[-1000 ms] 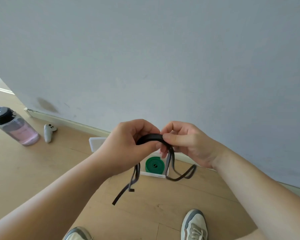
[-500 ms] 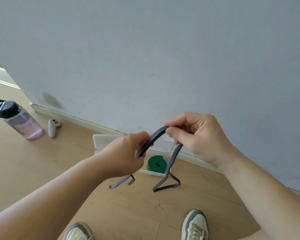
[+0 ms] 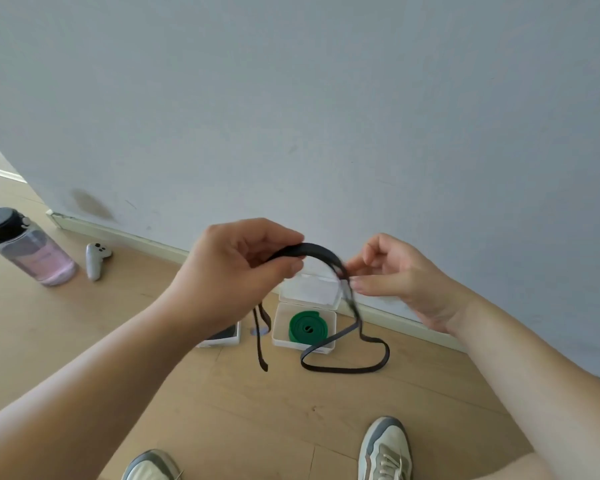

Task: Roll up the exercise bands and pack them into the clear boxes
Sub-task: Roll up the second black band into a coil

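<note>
A long black exercise band (image 3: 312, 251) arches between my two hands above the floor. My left hand (image 3: 236, 268) grips one part of it between thumb and curled fingers. My right hand (image 3: 392, 275) pinches the band where it bends downward. Both loose ends hang down; the right one loops onto the floor (image 3: 343, 368). Below, an open clear box (image 3: 303, 341) holds a rolled green band (image 3: 307, 328), its lid (image 3: 309, 289) tipped back against the wall. A second clear box (image 3: 222, 336) sits to its left, mostly hidden by my left forearm.
A pink water bottle with a black cap (image 3: 28, 251) and a white controller (image 3: 96, 259) lie on the wooden floor at left. A grey wall with a baseboard runs just behind the boxes. My two shoes (image 3: 385, 452) are at the bottom edge.
My left hand has risen and taken the band higher, so the band now arches between the hands. The hanging ends have swung, and the right loop lies farther right on the floor.
</note>
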